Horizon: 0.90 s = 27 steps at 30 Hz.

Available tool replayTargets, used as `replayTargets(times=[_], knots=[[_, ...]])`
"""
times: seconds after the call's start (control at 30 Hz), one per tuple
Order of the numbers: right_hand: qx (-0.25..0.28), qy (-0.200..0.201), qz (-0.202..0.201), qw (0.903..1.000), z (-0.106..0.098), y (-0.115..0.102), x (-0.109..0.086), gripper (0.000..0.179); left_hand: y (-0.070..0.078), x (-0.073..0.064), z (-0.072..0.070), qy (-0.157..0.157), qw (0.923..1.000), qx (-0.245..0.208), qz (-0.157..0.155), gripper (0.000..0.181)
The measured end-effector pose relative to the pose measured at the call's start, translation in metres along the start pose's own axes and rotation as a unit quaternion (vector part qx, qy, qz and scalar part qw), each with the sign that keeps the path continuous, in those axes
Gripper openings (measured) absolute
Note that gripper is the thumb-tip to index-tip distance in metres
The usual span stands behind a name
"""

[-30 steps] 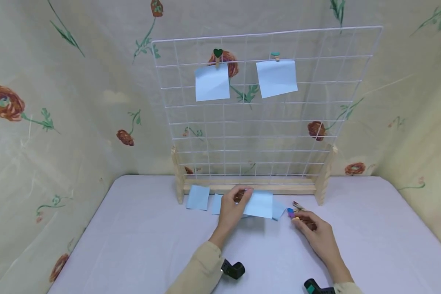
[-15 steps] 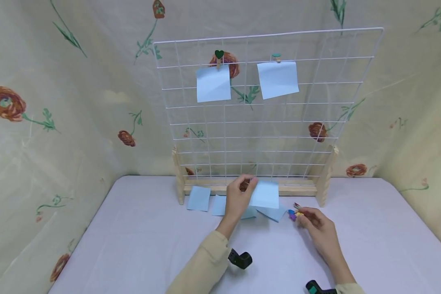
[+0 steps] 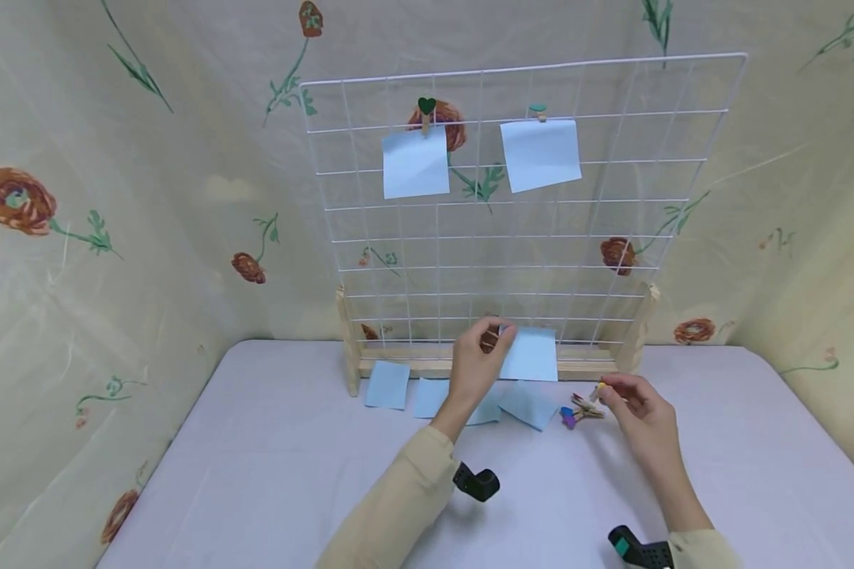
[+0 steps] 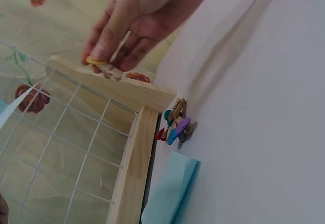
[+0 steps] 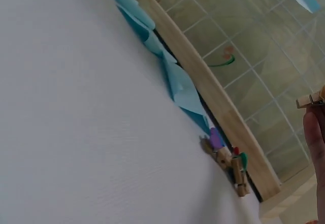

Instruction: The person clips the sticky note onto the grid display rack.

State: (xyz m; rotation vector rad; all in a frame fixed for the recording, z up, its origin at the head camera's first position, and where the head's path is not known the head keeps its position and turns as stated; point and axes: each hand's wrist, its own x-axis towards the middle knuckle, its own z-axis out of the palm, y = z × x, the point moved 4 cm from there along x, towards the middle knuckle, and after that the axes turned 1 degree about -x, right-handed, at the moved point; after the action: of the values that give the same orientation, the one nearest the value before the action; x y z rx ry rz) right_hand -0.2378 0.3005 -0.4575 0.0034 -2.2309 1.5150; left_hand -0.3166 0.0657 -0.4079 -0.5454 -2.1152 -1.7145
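Between thumb and fingers my left hand (image 3: 475, 363) pinches a light blue paper sheet (image 3: 530, 355) by its left edge, raised in front of the rack's wooden base. My right hand (image 3: 644, 407) pinches a small wooden clothespin (image 4: 109, 70) with a yellow decoration, lifted above the table. Just left of that hand, a little pile of clothespins (image 3: 576, 412) with coloured decorations lies on the table. Several more blue paper sheets (image 3: 387, 385) lie along the front of the base. In the right wrist view only part of the right hand (image 5: 316, 142) shows at the edge.
A white wire grid rack (image 3: 498, 261) on a wooden stand (image 3: 349, 348) stands at the back of the white-covered table (image 3: 270, 474). Two blue sheets (image 3: 416, 163) hang near its top, held by a green heart clothespin (image 3: 427, 111) and a teal one (image 3: 538, 111). Floral cloth (image 3: 149, 261) surrounds the table.
My left hand has lifted the blue sheet up and to the right. My right hand has drawn the yellow clothespin away from the pile, up and to the right.
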Motion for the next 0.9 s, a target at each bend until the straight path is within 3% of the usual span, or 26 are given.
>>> replayTargets(times=[0.47,0.9], knots=[[-0.049,-0.004,-0.094,0.9944,-0.014,-0.047,0.035,0.023,0.020,0.020,0.009,0.001,0.9998,0.008,0.018,0.023],[-0.023,-0.022,-0.168,0.9852,-0.017,-0.111,0.047,0.018,0.034,0.037,0.010,0.020,0.9990,0.010,0.040,0.022]])
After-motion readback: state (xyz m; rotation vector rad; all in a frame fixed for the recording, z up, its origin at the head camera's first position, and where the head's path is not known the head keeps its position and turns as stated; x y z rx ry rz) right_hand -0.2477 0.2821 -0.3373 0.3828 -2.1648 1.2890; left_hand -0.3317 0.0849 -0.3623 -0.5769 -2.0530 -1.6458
